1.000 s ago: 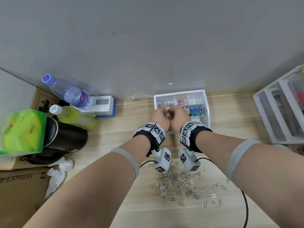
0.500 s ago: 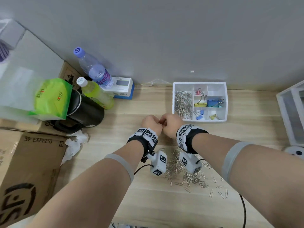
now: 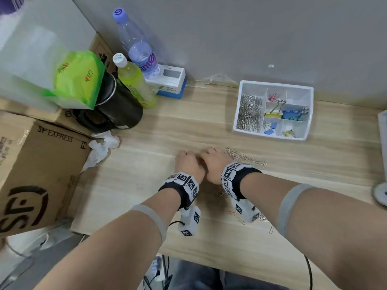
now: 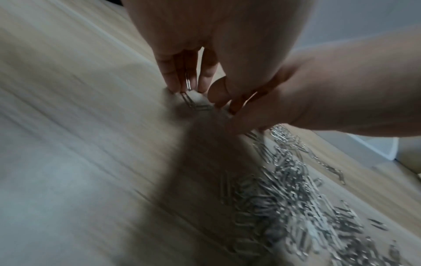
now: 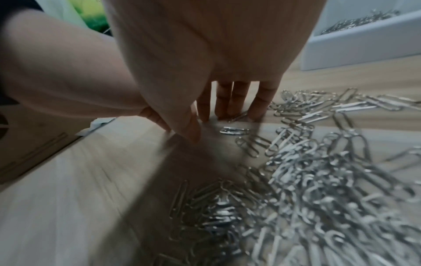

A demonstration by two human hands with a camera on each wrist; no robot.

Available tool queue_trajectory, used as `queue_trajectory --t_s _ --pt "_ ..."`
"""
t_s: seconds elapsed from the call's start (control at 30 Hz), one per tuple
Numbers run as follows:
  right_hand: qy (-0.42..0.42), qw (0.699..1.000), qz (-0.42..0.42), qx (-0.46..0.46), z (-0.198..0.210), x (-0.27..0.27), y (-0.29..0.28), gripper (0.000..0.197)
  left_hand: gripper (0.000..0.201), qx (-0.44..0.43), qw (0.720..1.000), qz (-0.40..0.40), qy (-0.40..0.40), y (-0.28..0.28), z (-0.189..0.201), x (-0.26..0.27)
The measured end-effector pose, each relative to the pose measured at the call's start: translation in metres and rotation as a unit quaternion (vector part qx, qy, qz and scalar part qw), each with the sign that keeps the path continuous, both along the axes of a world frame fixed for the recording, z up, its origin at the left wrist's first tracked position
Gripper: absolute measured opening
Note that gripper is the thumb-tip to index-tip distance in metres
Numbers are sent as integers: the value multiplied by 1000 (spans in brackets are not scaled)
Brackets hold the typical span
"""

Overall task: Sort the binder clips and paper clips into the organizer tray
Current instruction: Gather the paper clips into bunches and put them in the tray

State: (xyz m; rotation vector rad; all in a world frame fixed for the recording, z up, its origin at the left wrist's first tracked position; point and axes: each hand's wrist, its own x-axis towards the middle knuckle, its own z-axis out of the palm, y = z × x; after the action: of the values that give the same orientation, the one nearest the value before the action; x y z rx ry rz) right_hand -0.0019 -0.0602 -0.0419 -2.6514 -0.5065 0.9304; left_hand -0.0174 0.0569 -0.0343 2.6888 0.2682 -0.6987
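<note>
The white organizer tray (image 3: 270, 135) stands at the back right. Its long left compartment holds silver paper clips (image 3: 249, 114), and the other compartments hold pink, yellow and blue binder clips (image 3: 293, 115). A pile of loose paper clips (image 5: 307, 189) lies on the wooden table, mostly under my wrists, with some showing past my right hand (image 3: 240, 156). My left hand (image 3: 188, 162) and right hand (image 3: 215, 162) sit side by side at the pile's far left edge. Each has straight fingers pointing down, tips on the table (image 4: 173, 86) (image 5: 227, 111). One clip (image 4: 188, 83) shows between my left fingers.
At the back left stand two bottles (image 3: 136, 49), a black kettle (image 3: 117, 105) with a green packet (image 3: 77, 78) on it, and a small white-and-blue box (image 3: 169, 82). A cardboard box (image 3: 37, 168) and crumpled tissue (image 3: 102, 147) lie left. A white drawer unit (image 3: 383, 126) shows at right.
Both hands have drawn back from over the tray towards me and come down onto the table at the loose pile. The head view has swung so that the tray now lies further right.
</note>
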Motion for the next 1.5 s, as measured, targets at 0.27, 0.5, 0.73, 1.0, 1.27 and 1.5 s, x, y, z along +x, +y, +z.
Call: queue_trajectory --t_s 0.27,0.5,0.73,1.0,1.27,1.5 --pt "-1 999 -47 16 14 -6 -44 31 25 -153 987 -10 40 -39 11 -7" --pt "-41 994 -94 -34 7 -13 -75 50 11 -157 982 -67 79 -61 13 -7" --pt "28 996 -80 -2 17 -31 -81 27 31 -133 985 -108 9 -61 8 -15" --pt "-20 980 -196 -16 14 -38 -115 33 29 -153 987 -44 -4 -72 2 -3" --pt "8 971 -236 -43 8 -44 -118 39 34 -144 987 -77 -7 -76 -2 -6" --pt "41 973 -226 4 18 -44 -121 20 13 -88 986 -124 -71 -78 0 6"
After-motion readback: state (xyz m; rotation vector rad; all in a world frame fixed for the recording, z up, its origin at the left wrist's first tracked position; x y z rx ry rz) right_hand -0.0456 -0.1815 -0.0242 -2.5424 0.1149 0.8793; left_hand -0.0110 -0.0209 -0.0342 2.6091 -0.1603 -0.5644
